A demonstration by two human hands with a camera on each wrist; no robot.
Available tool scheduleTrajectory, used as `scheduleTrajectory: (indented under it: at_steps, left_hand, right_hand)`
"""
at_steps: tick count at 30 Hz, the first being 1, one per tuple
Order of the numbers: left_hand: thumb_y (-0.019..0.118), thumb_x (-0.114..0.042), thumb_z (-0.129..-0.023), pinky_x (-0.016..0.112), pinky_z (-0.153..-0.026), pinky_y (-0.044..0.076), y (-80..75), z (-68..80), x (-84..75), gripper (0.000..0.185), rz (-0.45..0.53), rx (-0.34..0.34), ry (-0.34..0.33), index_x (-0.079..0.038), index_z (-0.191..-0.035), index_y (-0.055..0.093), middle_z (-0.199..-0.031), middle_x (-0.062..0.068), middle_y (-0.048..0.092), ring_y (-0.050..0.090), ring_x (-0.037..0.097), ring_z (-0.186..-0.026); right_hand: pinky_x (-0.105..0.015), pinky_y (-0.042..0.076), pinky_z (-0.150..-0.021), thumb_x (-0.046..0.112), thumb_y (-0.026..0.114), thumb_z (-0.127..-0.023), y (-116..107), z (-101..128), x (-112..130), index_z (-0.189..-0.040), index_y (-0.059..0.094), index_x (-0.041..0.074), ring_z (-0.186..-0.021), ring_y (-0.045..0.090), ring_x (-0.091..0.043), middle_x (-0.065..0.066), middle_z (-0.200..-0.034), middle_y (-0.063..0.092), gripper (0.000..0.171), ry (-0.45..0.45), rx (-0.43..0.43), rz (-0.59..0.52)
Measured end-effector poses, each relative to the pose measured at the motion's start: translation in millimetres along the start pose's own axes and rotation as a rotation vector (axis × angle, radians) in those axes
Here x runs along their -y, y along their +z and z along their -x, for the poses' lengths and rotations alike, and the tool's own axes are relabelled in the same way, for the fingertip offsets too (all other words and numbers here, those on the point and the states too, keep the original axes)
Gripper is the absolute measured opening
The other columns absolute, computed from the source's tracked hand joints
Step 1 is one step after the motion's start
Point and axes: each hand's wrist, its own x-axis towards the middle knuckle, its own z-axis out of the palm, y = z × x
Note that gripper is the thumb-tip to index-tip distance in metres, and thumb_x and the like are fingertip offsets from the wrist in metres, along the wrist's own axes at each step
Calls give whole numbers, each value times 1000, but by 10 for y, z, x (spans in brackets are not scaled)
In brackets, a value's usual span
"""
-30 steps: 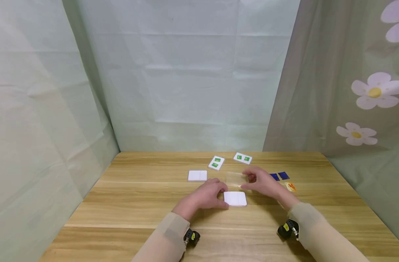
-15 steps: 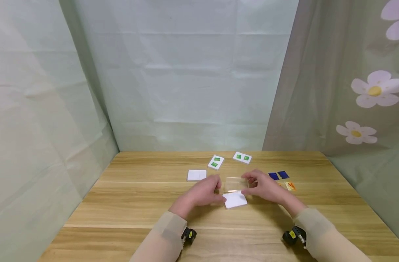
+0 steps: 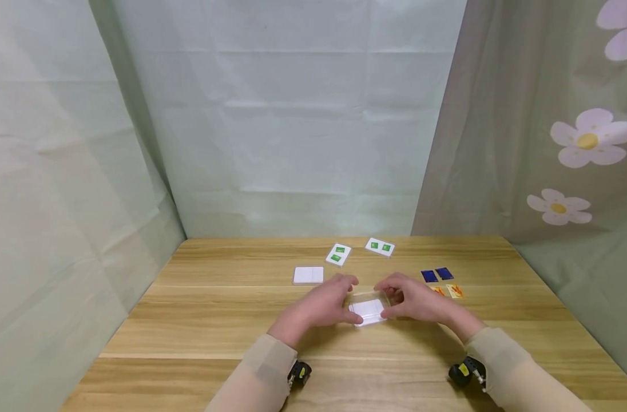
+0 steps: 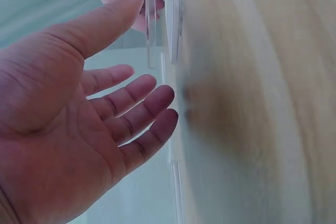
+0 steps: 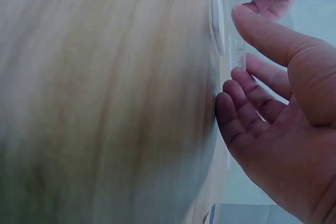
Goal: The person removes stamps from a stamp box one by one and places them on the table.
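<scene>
My right hand holds a clear plastic cover by its right end, with the thumb on the near edge and fingers on the far edge. Below the cover lies a flat rectangular piece with a white face, slightly turned on the table. The right wrist view shows the cover edge-on, a little above the white piece. At the other end my left hand is spread, its thumb tip right by the cover's near left corner. In the left wrist view, nothing lies between the left hand's fingers.
Behind the left hand lies a white-faced rectangular piece. Two similar pieces with green squares sit farther back. Right of my right hand are small dark blue squares and orange-patterned squares. Pale curtains stand behind the wooden table.
The right hand has brought the clear cover toward me, from behind the white piece to over it. The white piece has turned slightly. My left hand has moved off that piece to the cover's left end.
</scene>
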Motion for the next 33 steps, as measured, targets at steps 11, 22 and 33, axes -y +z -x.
scheduleTrajectory:
  at_steps: [11,22,33]
  left_hand:
    - [98,-39,-86,32,-97,54,62,55,-145,81,-147,14,15,-4,-150,61,-139,10,65,60,17,-113]
    - [98,-37,-86,27,-84,48,88,48,-120,53,-248,12,63,-10,-121,69,-107,-2,59,51,14,-96]
    - [98,-36,-85,26,-84,48,75,61,-139,51,-249,25,58,-11,-121,72,-105,-4,60,51,13,-95]
  right_hand:
    - [-39,55,-97,28,93,-93,11,-22,-9,-137,71,10,-112,59,-22,-3,-126,64,52,-55,66,17]
    - [-40,52,-97,28,92,-93,27,-46,-11,-136,72,11,-112,58,-23,-1,-126,65,50,-65,91,34]
    - [-39,52,-98,27,93,-92,31,-48,-22,-135,72,11,-113,58,-23,-2,-128,64,51,-77,104,35]
